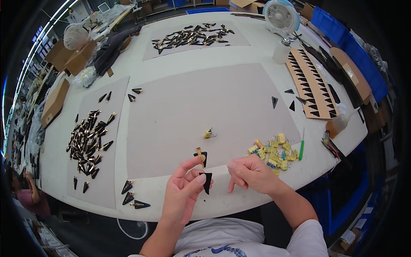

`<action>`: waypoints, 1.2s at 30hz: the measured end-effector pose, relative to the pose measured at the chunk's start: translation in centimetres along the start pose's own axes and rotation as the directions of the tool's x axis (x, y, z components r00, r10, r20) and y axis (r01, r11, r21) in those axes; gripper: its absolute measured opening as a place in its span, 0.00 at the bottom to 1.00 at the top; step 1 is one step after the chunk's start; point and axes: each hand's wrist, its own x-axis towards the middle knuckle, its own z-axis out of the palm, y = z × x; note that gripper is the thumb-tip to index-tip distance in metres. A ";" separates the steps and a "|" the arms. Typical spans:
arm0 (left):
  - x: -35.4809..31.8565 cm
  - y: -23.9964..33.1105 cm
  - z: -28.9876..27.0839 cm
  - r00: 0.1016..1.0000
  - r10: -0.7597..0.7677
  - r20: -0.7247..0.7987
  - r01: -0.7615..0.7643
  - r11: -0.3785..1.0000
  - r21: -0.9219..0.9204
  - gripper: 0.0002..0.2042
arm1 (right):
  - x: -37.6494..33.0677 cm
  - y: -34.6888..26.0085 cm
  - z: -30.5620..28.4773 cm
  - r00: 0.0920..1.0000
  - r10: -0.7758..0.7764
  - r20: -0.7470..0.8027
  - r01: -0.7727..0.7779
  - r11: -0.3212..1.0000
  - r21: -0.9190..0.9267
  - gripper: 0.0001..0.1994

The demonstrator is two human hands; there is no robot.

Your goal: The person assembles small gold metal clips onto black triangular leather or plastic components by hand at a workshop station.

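Note:
My left hand (pixel 182 190) pinches a small black triangular piece (pixel 207 180) between thumb and fingers, its point hanging down. Just past the left index fingertip is a gold clip (pixel 198 155) with a black piece behind it; whether the finger touches it, I cannot tell. My right hand (pixel 253 174) is closed a little to the right of the black piece, fingers curled in; anything inside them is hidden. A single yellow binder clip (pixel 208 133) lies on the grey mat (pixel 171 115) beyond the hands. Several more yellow binder clips (pixel 274 154) are heaped beyond my right hand.
Black-and-gold clips lie in a left pile (pixel 87 141) and a far pile (pixel 195 36). At right are a green stick (pixel 302 147), an amber bottle (pixel 337 125) and a cardboard sheet (pixel 319 88) with rows of black triangles. A fan (pixel 281 17) stands at the back.

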 end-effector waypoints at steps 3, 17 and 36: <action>-0.2 -0.1 0.1 1.000 0.010 0.011 -0.010 1.000 0.001 0.23 | -0.2 -1.3 1.5 0.999 0.025 0.027 -0.023 0.995 -0.093 0.09; 0.2 -0.8 0.5 0.992 0.128 0.008 -0.127 0.974 0.186 0.21 | 0.1 -1.1 1.2 0.983 -0.011 -0.185 -0.053 0.941 -0.336 0.07; 4.9 -1.0 0.7 0.901 0.406 0.155 -0.423 0.737 0.527 0.24 | 1.7 -3.9 -7.1 0.901 -0.157 -0.404 0.146 0.988 -0.059 0.08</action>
